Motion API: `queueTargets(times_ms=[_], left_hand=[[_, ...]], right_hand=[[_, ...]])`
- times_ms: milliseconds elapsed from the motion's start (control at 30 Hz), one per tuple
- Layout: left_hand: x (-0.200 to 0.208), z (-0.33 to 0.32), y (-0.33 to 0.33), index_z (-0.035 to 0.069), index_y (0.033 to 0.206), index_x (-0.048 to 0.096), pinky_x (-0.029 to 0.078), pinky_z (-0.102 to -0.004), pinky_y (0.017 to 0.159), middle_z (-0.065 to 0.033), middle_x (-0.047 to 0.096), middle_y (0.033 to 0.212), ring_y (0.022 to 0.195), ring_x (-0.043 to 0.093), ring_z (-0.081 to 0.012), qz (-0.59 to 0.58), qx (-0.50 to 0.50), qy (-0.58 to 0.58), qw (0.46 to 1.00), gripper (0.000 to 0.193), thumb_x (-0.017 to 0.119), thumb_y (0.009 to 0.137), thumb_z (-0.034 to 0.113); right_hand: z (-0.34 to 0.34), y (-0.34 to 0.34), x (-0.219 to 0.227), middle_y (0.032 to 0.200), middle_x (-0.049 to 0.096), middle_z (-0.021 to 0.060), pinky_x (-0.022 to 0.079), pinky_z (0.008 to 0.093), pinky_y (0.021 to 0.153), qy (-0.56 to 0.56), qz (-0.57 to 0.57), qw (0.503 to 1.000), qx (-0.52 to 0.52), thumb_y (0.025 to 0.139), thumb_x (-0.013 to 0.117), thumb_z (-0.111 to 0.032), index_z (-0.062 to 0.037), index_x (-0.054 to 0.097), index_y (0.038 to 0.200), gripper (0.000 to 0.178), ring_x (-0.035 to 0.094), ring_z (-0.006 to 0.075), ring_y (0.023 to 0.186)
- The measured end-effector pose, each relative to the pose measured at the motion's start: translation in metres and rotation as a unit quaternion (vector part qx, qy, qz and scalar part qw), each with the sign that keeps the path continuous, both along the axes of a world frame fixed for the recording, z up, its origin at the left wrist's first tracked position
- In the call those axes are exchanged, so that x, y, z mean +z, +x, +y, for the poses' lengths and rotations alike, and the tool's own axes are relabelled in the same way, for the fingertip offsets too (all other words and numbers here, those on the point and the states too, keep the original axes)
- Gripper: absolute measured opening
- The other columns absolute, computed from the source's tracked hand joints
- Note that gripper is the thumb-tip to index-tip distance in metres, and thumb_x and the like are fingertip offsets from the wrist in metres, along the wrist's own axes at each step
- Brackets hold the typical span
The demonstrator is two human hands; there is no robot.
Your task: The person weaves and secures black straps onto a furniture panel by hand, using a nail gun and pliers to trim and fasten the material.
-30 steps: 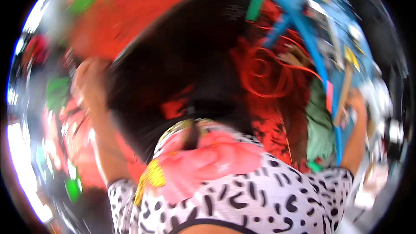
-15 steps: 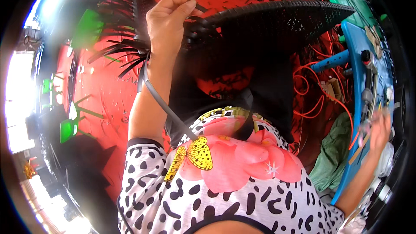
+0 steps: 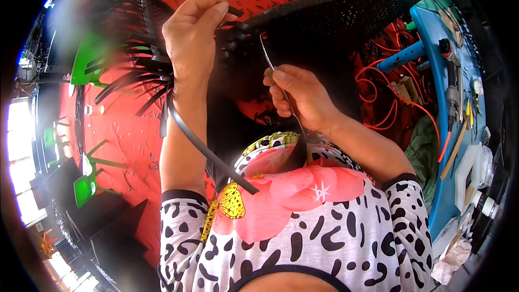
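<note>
A large black woven piece [image 3: 335, 8], apparently of flat plastic strips, stands tilted before me, its upper rim running to the right. Loose strip ends [image 3: 138, 78] fan out at its left side. At its left end, my left hand [image 3: 189, 38] pinches a short black strip [image 3: 234, 11] between thumb and forefinger. My right hand [image 3: 305, 94] is closed around a slim metal tool with a curved, pointed tip [image 3: 265, 46], held up close to the weave. Its handle is mostly inside the fist. A long black strip [image 3: 197, 143] curves past my left forearm down to my shirt.
A blue bench [image 3: 440, 97] at the right carries a dark tool [image 3: 451, 92], a wooden stick [image 3: 453, 148] and other small things. An orange-red hose [image 3: 427, 111] loops beside it. Green stools [image 3: 84, 184] stand on the red floor [image 3: 121, 140] at the left, with scattered black scraps.
My right hand has come from the blue bench to the weave, now holding the curved metal tool. My left hand keeps its pinch and has shifted slightly left with the woven piece.
</note>
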State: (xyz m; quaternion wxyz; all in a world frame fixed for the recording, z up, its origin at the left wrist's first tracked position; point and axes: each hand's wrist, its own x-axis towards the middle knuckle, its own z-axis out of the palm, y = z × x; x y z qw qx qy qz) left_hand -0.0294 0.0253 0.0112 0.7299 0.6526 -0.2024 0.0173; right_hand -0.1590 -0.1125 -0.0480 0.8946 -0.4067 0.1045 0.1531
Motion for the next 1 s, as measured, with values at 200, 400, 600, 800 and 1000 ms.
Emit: queueTargets(times_ms=[200, 400, 600, 800, 1000], left_hand=[[0.0, -0.001, -0.005, -0.007, 0.093, 0.062, 0.052, -0.0283, 0.07, -0.0098, 0.063, 0.083, 0.072, 0.063, -0.0176, -0.001, 0.003, 0.016, 1.0, 0.012, 0.059, 0.082, -0.004], [0.001, -0.003, -0.007, -0.008, 0.093, 0.061, 0.052, -0.028, 0.07, -0.0101, 0.063, 0.083, 0.072, 0.062, -0.0174, -0.008, 0.008, 0.01, 1.0, 0.012, 0.058, 0.082, -0.005], [0.003, -0.005, -0.008, -0.008, 0.093, 0.061, 0.051, -0.0264, 0.069, -0.0104, 0.062, 0.083, 0.071, 0.062, -0.0176, -0.004, 0.039, 0.052, 0.998, 0.012, 0.058, 0.081, -0.005], [0.003, -0.002, -0.007, -0.007, 0.092, 0.061, 0.05, -0.0249, 0.067, -0.0092, 0.062, 0.081, 0.069, 0.062, -0.0174, -0.007, 0.053, 0.069, 0.996, 0.011, 0.059, 0.081, -0.004], [0.007, 0.001, -0.008, -0.006, 0.085, 0.063, 0.049, -0.0234, 0.064, -0.007, 0.064, 0.073, 0.065, 0.062, -0.0126, 0.032, 0.02, 0.067, 0.997, 0.01, 0.061, 0.08, 0.002]], right_hand=[[0.009, 0.006, -0.008, 0.063, 0.047, 0.0, 0.036, 0.0218, 0.043, 0.037, 0.012, 0.998, -0.048, 0.092, 0.054, -0.022, -0.0042, 0.053, 0.084, 0.019, 0.044, 0.0069, 0.05], [0.019, 0.009, -0.014, 0.059, 0.047, -0.0007, 0.036, 0.0218, 0.043, 0.043, -0.007, 0.992, -0.12, 0.091, 0.055, -0.019, -0.004, 0.053, 0.08, 0.019, 0.044, 0.0066, 0.049], [0.025, 0.014, -0.021, 0.057, 0.045, -0.0032, 0.033, 0.019, 0.044, -0.037, -0.057, 0.982, -0.176, 0.09, 0.056, -0.017, -0.0042, 0.054, 0.079, 0.017, 0.041, 0.0034, 0.049], [0.025, 0.02, -0.027, 0.059, 0.044, -0.0052, 0.03, 0.0182, 0.044, -0.114, -0.114, 0.964, -0.21, 0.09, 0.056, -0.016, -0.0029, 0.055, 0.081, 0.017, 0.038, 0.0015, 0.049], [0.013, 0.016, -0.024, 0.06, 0.044, -0.0029, 0.03, 0.019, 0.043, -0.047, -0.112, 0.982, -0.144, 0.091, 0.055, -0.015, -0.0015, 0.056, 0.086, 0.014, 0.038, 0.0031, 0.049]])
